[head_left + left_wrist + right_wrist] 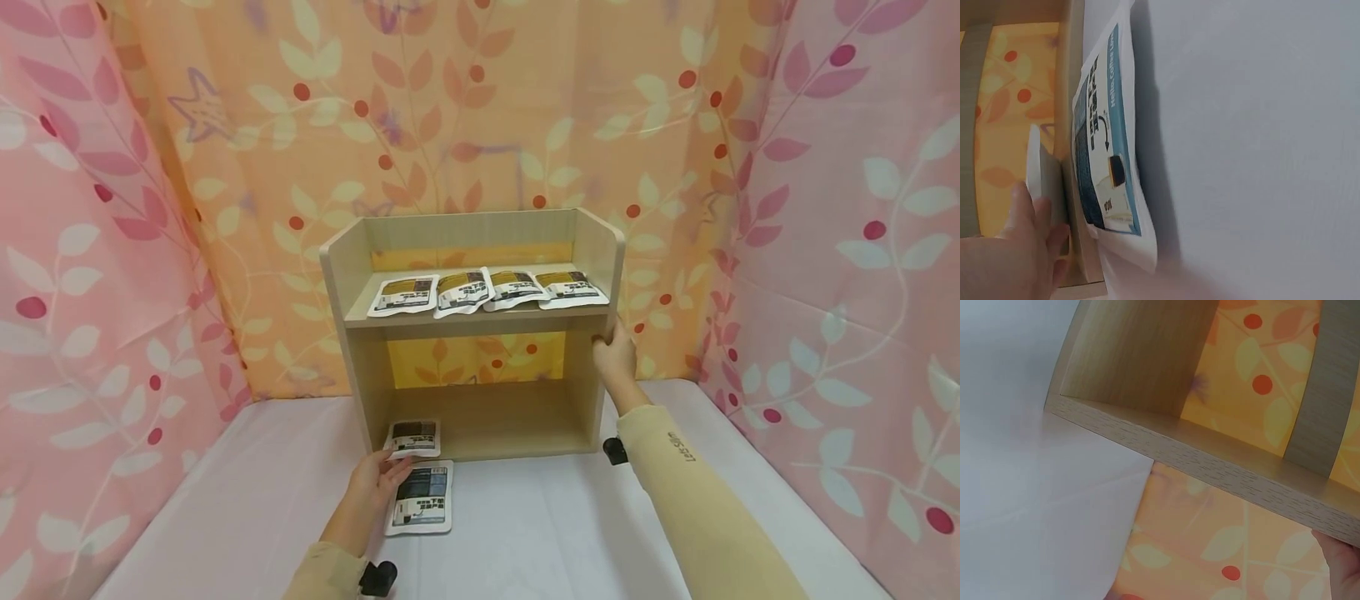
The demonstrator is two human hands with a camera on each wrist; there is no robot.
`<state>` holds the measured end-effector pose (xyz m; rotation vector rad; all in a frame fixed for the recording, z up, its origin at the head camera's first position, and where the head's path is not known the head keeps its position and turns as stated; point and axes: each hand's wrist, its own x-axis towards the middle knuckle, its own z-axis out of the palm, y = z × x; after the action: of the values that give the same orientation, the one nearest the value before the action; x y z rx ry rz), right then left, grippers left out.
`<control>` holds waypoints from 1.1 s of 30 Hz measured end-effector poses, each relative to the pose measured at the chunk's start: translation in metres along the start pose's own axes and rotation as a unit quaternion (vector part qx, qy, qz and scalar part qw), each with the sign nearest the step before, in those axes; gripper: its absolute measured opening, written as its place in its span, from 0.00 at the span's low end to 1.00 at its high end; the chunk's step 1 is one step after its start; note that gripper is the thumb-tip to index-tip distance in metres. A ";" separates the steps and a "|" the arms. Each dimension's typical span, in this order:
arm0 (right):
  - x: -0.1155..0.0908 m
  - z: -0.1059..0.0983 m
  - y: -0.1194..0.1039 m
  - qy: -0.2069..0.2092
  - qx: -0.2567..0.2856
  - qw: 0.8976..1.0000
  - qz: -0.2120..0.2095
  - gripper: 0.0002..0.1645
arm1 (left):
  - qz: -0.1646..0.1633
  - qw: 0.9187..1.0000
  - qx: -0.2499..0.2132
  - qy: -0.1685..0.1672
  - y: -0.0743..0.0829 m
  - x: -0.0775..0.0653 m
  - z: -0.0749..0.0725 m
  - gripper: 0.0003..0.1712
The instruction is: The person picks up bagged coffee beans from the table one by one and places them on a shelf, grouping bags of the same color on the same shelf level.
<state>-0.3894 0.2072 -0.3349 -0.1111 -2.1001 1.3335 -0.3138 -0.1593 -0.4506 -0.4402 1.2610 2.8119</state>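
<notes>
My left hand (372, 483) is at the front left of the lower shelf, pinching the near edge of a white coffee packet (415, 437). In the left wrist view this packet (1044, 178) stands tilted between the thumb and fingers. Just below the hand, another coffee packet (420, 500) lies flat on the table, its blue label reading "Hello Coffee". My right hand (617, 358) grips the right side panel of the small wooden shelf (609, 275), just under the upper board. Only part of that hand (1338, 559) shows in the right wrist view.
Several coffee packets with yellow and dark labels, such as the leftmost packet (405, 295), lie overlapping in a row on the upper board. The shelf stands on a white-covered table (540, 533). Leaf-patterned curtains (465, 108) hang behind it and on both sides.
</notes>
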 end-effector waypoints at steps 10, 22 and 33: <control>-0.001 0.001 0.001 0.000 -0.008 1.000 0.004 0.27 | 0.023 1.000 0.015 0.006 -0.004 0.001 -0.001 0.37; -0.001 0.001 -0.001 0.003 -0.005 1.000 0.002 0.26 | 0.023 0.989 0.142 0.031 -0.006 -0.010 -0.009 0.37; -0.001 0.000 0.000 0.006 -0.008 1.000 -0.003 0.27 | 0.003 0.967 0.246 0.062 -0.001 -0.029 -0.028 0.37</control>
<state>-0.3888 0.2064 -0.3354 -0.1191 -2.1000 1.3092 -0.2787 -0.1765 -0.4615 -0.5828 1.9079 2.3737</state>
